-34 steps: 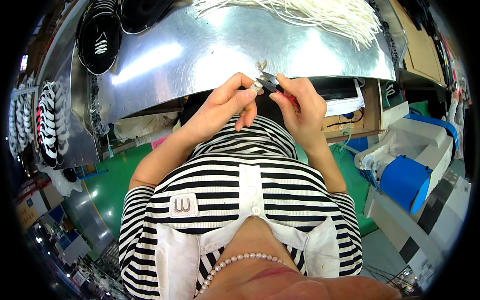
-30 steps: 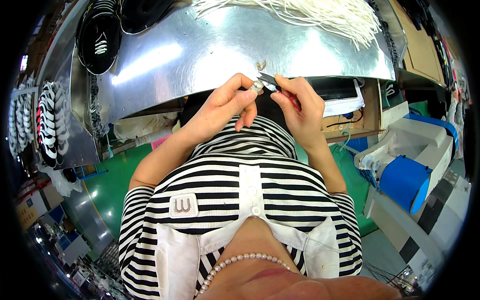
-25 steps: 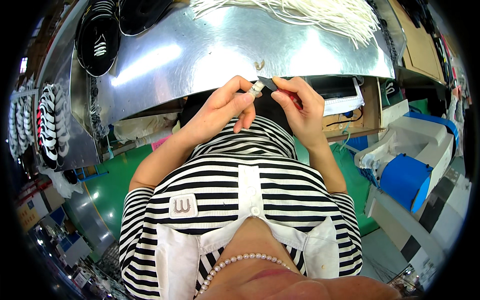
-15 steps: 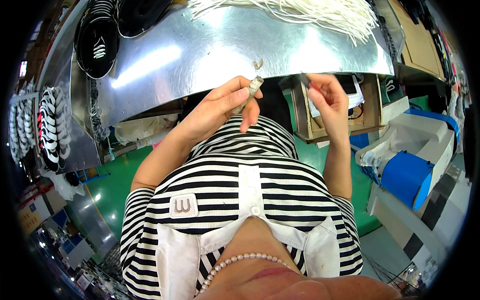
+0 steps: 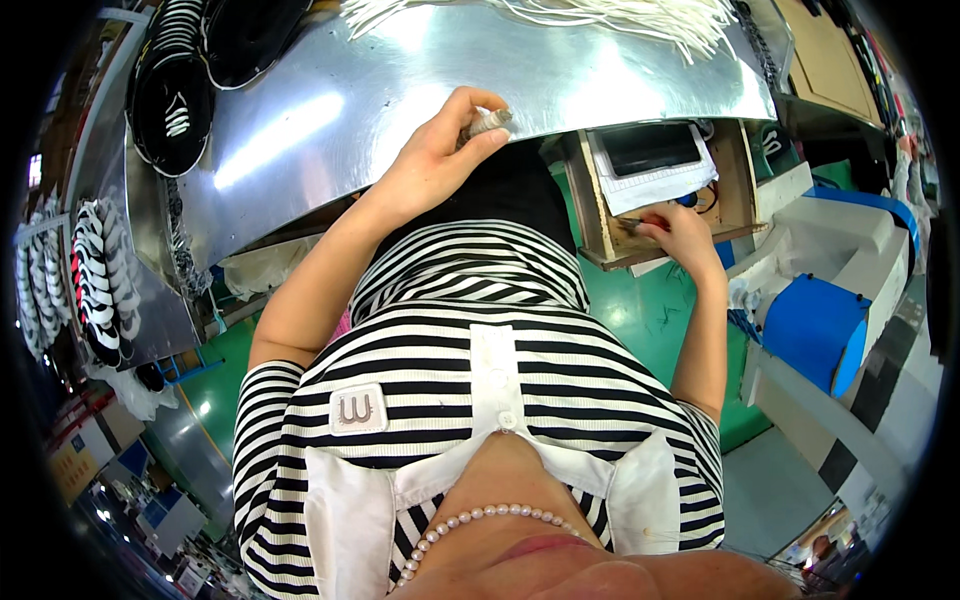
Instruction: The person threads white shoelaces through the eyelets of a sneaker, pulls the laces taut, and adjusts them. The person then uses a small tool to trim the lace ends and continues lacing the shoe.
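At the near edge of the metal table (image 5: 290, 130), my left hand (image 5: 428, 165) is closed around a stubby, greyish-white rod that looks wrapped in tape (image 5: 488, 124). One end of it sticks out past my thumb. My right hand (image 5: 690, 243) is down at the front of an open wooden drawer (image 5: 742, 170), its fingers closed on a small red-handled tool (image 5: 656, 219) with a dark metal tip. The exact kind of tool is hard to make out. Behind that hand, a black phone-like slab (image 5: 652, 150) rests on white papers (image 5: 650, 188) in the drawer.
Black shoes (image 5: 172, 105) stand at the table's far left. A bundle of white laces (image 5: 640, 18) lies along its far side. Looped laces (image 5: 95, 270) hang at left. A grey and blue machine (image 5: 815, 330) stands right of the drawer.
My right hand has gone from the table edge down into the drawer with the red-handled tool. My left hand has moved up over the table edge, still gripping the wrapped rod.
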Demonstrator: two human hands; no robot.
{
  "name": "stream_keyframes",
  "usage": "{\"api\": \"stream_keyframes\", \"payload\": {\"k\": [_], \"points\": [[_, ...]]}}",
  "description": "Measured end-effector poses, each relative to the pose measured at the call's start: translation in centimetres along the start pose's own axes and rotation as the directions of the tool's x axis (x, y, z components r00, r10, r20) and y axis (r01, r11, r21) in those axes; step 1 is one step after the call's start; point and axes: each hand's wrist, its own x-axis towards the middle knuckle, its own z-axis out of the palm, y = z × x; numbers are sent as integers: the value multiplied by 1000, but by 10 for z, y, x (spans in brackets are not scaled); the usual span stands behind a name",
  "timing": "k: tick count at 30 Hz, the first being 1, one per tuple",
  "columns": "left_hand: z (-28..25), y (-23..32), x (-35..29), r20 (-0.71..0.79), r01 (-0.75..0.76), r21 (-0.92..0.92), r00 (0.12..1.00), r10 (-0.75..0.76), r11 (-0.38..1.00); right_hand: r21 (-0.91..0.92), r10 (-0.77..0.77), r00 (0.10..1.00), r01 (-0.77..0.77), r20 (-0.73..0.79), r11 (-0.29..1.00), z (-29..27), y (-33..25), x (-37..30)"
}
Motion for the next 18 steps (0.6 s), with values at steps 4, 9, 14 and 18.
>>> {"api": "stream_keyframes", "payload": {"k": [4,9,14,18], "points": [[0,7,2,10,73,22,997,-73,997,73,-107,984,118,-144,990,10,5,6],[14,0,5,41,32,-44,999,-30,999,178,-85,845,208,-528,962,12,-23,-3],[28,29,-7,318,258,-324,936,-152,910,541,-167,741,607,-651,582,-17,-128,5],[28,35,-13,352,276,-401,927,-131,873,607,-191,676,729,-712,317,1,-155,36]]}}
